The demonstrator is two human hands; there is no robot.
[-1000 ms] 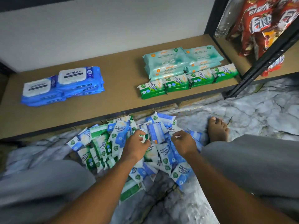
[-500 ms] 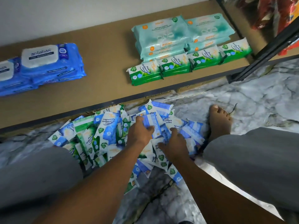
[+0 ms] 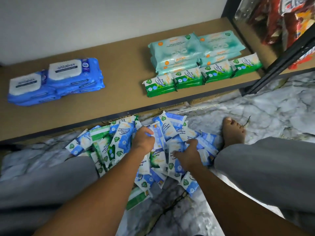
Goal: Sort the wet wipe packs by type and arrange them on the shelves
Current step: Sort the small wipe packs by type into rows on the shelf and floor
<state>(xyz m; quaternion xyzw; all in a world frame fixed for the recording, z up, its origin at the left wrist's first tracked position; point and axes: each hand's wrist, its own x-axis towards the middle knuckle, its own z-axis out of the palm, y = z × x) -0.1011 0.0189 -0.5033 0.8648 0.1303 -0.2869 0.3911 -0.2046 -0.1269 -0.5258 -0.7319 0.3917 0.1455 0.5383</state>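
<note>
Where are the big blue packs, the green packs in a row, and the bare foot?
big blue packs point(image 3: 75, 72), head view, on the white lid of the right stack.
green packs point(image 3: 187, 78), head view, on the second pack in the row.
bare foot point(image 3: 232, 133), head view, on its top.

Arms: both bare from the near edge of the frame to the wrists; no sleeves, watch, bracelet or strap in view.
Left hand point(image 3: 144, 141): bare, no glove, no ring to be seen; part of the fingers blurred.
Right hand point(image 3: 188, 153): bare, no glove; no ring that can be made out.
Trousers point(image 3: 265, 169): plain grey cloth, smooth and loose, no print, seam or pocket visible; one leg at the left, one at the right.
Foot point(image 3: 233, 132): bare, at the far right beyond the right trouser leg, toes showing, no shoe or sock.
</note>
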